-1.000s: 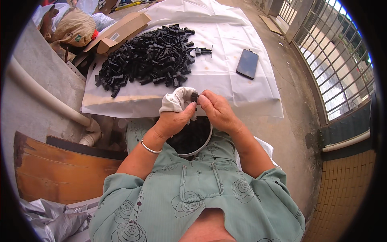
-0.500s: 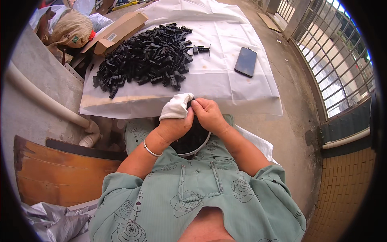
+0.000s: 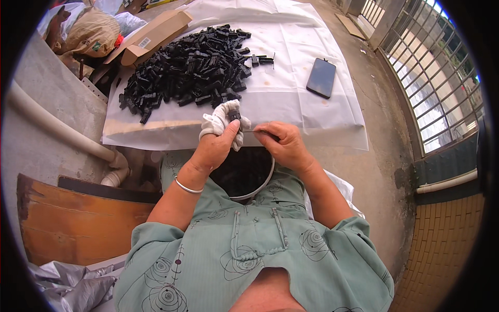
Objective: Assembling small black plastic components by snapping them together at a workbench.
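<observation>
My left hand (image 3: 220, 134), its fingers under a white cloth glove with the thumb bare, grips a small black plastic part (image 3: 235, 115) at the table's near edge. My right hand (image 3: 283, 143) is closed on a thin metal pick-like tool (image 3: 253, 131), its slim shaft pointing left toward the gloved hand. Whether its tip touches the black part, I cannot tell. Beyond my hands, a heap of similar black plastic parts (image 3: 187, 70) lies on the white-covered table (image 3: 291, 112). Below them, between my knees, sits a round container with a pale rim (image 3: 270, 177) and dark contents.
A black phone (image 3: 322, 78) lies on the table's right side. A few black parts (image 3: 261, 60) sit apart from the heap. Behind it is an open cardboard box (image 3: 156, 39). A pipe (image 3: 62, 122) runs along the left wall; a barred gate (image 3: 431, 73) stands at right.
My hands have moved apart from their pinch together. The black part now shows in the left hand and the thin tool in the right. My left hand has turned and shifted slightly left.
</observation>
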{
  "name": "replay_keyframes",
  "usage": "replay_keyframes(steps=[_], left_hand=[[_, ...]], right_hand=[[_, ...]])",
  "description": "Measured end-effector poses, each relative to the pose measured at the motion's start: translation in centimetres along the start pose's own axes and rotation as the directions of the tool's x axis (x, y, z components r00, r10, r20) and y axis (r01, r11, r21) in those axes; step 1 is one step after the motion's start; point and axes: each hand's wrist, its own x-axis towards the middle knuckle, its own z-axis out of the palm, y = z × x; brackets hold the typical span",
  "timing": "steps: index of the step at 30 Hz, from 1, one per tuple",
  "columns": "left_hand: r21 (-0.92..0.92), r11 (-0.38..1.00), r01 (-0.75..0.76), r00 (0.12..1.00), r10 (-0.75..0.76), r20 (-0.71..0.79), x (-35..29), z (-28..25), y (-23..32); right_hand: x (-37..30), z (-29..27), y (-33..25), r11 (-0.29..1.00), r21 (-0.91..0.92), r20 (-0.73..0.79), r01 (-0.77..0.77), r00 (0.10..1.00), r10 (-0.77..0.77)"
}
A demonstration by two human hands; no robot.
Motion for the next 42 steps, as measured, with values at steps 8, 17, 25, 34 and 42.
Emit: replay_keyframes(steps=[8, 17, 25, 34, 42], left_hand=[[0.065, 0.994, 0.088, 0.996, -0.090, 0.029, -0.5, -0.3, -0.1], [0.188, 0.979, 0.077, 0.962, -0.122, 0.242, -1.1, 0.5, 1.3], [0.334, 0.943, -0.008, 0.998, -0.015, 0.068, -0.7, 0.7, 0.7], [0.676, 0.654, -0.338, 0.937, 0.301, 0.177, 1.0, 0.8, 0.8], [0.915, 0.167, -0.368, 0.827, 0.509, 0.239, 7.0, -2.3, 5.3]], right_hand=[[0.7, -1.3, -1.8, 0.999, 0.025, 0.244, -0.025, 0.970, 0.018], [1.1, -0.2, -2.2, 0.926, 0.214, 0.130, -0.312, 0.948, 0.289], [1.3, 0.0, -1.8, 0.999, 0.022, 0.166, -0.041, 0.985, 0.037], [2.3, 1.7, -1.1, 0.988, 0.046, 0.057, -0.151, 0.987, 0.148], [9.1, -3.8, 2.7, 0.893, -0.418, -0.100, -0.167, 0.985, 0.138]])
